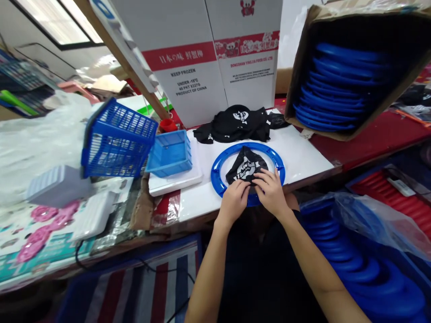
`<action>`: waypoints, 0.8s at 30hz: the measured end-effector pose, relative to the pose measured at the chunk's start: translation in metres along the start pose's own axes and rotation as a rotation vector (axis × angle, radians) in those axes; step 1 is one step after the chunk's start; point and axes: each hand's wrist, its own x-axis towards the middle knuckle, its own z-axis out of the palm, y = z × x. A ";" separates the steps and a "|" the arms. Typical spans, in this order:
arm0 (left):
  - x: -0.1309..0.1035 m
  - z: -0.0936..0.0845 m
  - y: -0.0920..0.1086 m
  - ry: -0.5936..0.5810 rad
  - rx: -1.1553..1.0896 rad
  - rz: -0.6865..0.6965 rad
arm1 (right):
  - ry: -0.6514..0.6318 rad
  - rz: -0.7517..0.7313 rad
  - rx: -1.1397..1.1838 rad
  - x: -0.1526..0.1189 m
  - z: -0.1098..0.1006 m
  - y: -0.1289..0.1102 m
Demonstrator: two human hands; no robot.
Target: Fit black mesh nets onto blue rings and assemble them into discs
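A blue plastic ring (220,168) lies flat on a white board, and a piece of black printed mesh fabric (247,161) with white lettering sits inside it. At the ring's near edge, my left hand (235,199) pinches the near edge of the mesh between thumb and fingers. Close beside it, my right hand (272,192) has its bent fingers on the mesh, thumb tucked toward the left hand, one finger near the ring's right side. The fingertips partly cover the mesh edge and the ring's near rim. More black printed mesh pieces (235,124) lie heaped behind the ring.
A tilted carton (294,96) of stacked blue rings (336,85) stands back right; more blue rings (363,273) fill a container below right. A blue tray (170,154) and blue basket (116,139) stand left. A large white carton (191,58) rises behind the board (198,204).
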 end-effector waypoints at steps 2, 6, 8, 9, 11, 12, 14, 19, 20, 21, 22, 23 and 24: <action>0.002 -0.001 -0.001 -0.002 -0.002 0.000 | 0.020 -0.011 0.084 0.001 0.000 0.009; 0.008 -0.007 -0.001 -0.020 -0.105 -0.028 | 0.097 -0.082 0.184 0.001 -0.004 0.024; 0.011 -0.009 0.002 -0.062 -0.127 -0.047 | 0.137 -0.119 0.219 0.002 -0.006 0.029; 0.012 -0.010 0.004 -0.082 -0.117 -0.053 | 0.156 -0.129 0.229 0.002 -0.006 0.030; 0.014 -0.008 0.012 -0.102 -0.064 -0.070 | 0.186 -0.125 0.232 0.002 -0.006 0.030; 0.014 -0.005 0.017 -0.100 -0.024 -0.094 | 0.191 -0.118 0.232 0.002 -0.006 0.030; 0.016 0.001 0.028 -0.089 0.056 -0.161 | 0.170 -0.104 0.236 0.002 -0.006 0.028; 0.019 0.015 0.045 -0.016 0.037 -0.274 | 0.140 -0.066 0.256 0.002 -0.011 0.029; 0.018 0.015 0.044 0.017 0.013 -0.291 | 0.140 -0.069 0.266 0.002 -0.012 0.031; 0.016 0.015 0.041 0.058 -0.007 -0.304 | 0.135 -0.077 0.275 0.002 -0.014 0.033; 0.013 0.014 0.036 0.098 -0.027 -0.302 | 0.126 -0.085 0.280 0.001 -0.015 0.035; 0.009 0.012 0.031 0.133 -0.047 -0.279 | 0.113 -0.092 0.282 0.000 -0.016 0.038; 0.004 0.010 0.025 0.153 -0.070 -0.236 | 0.095 -0.101 0.285 -0.001 -0.018 0.040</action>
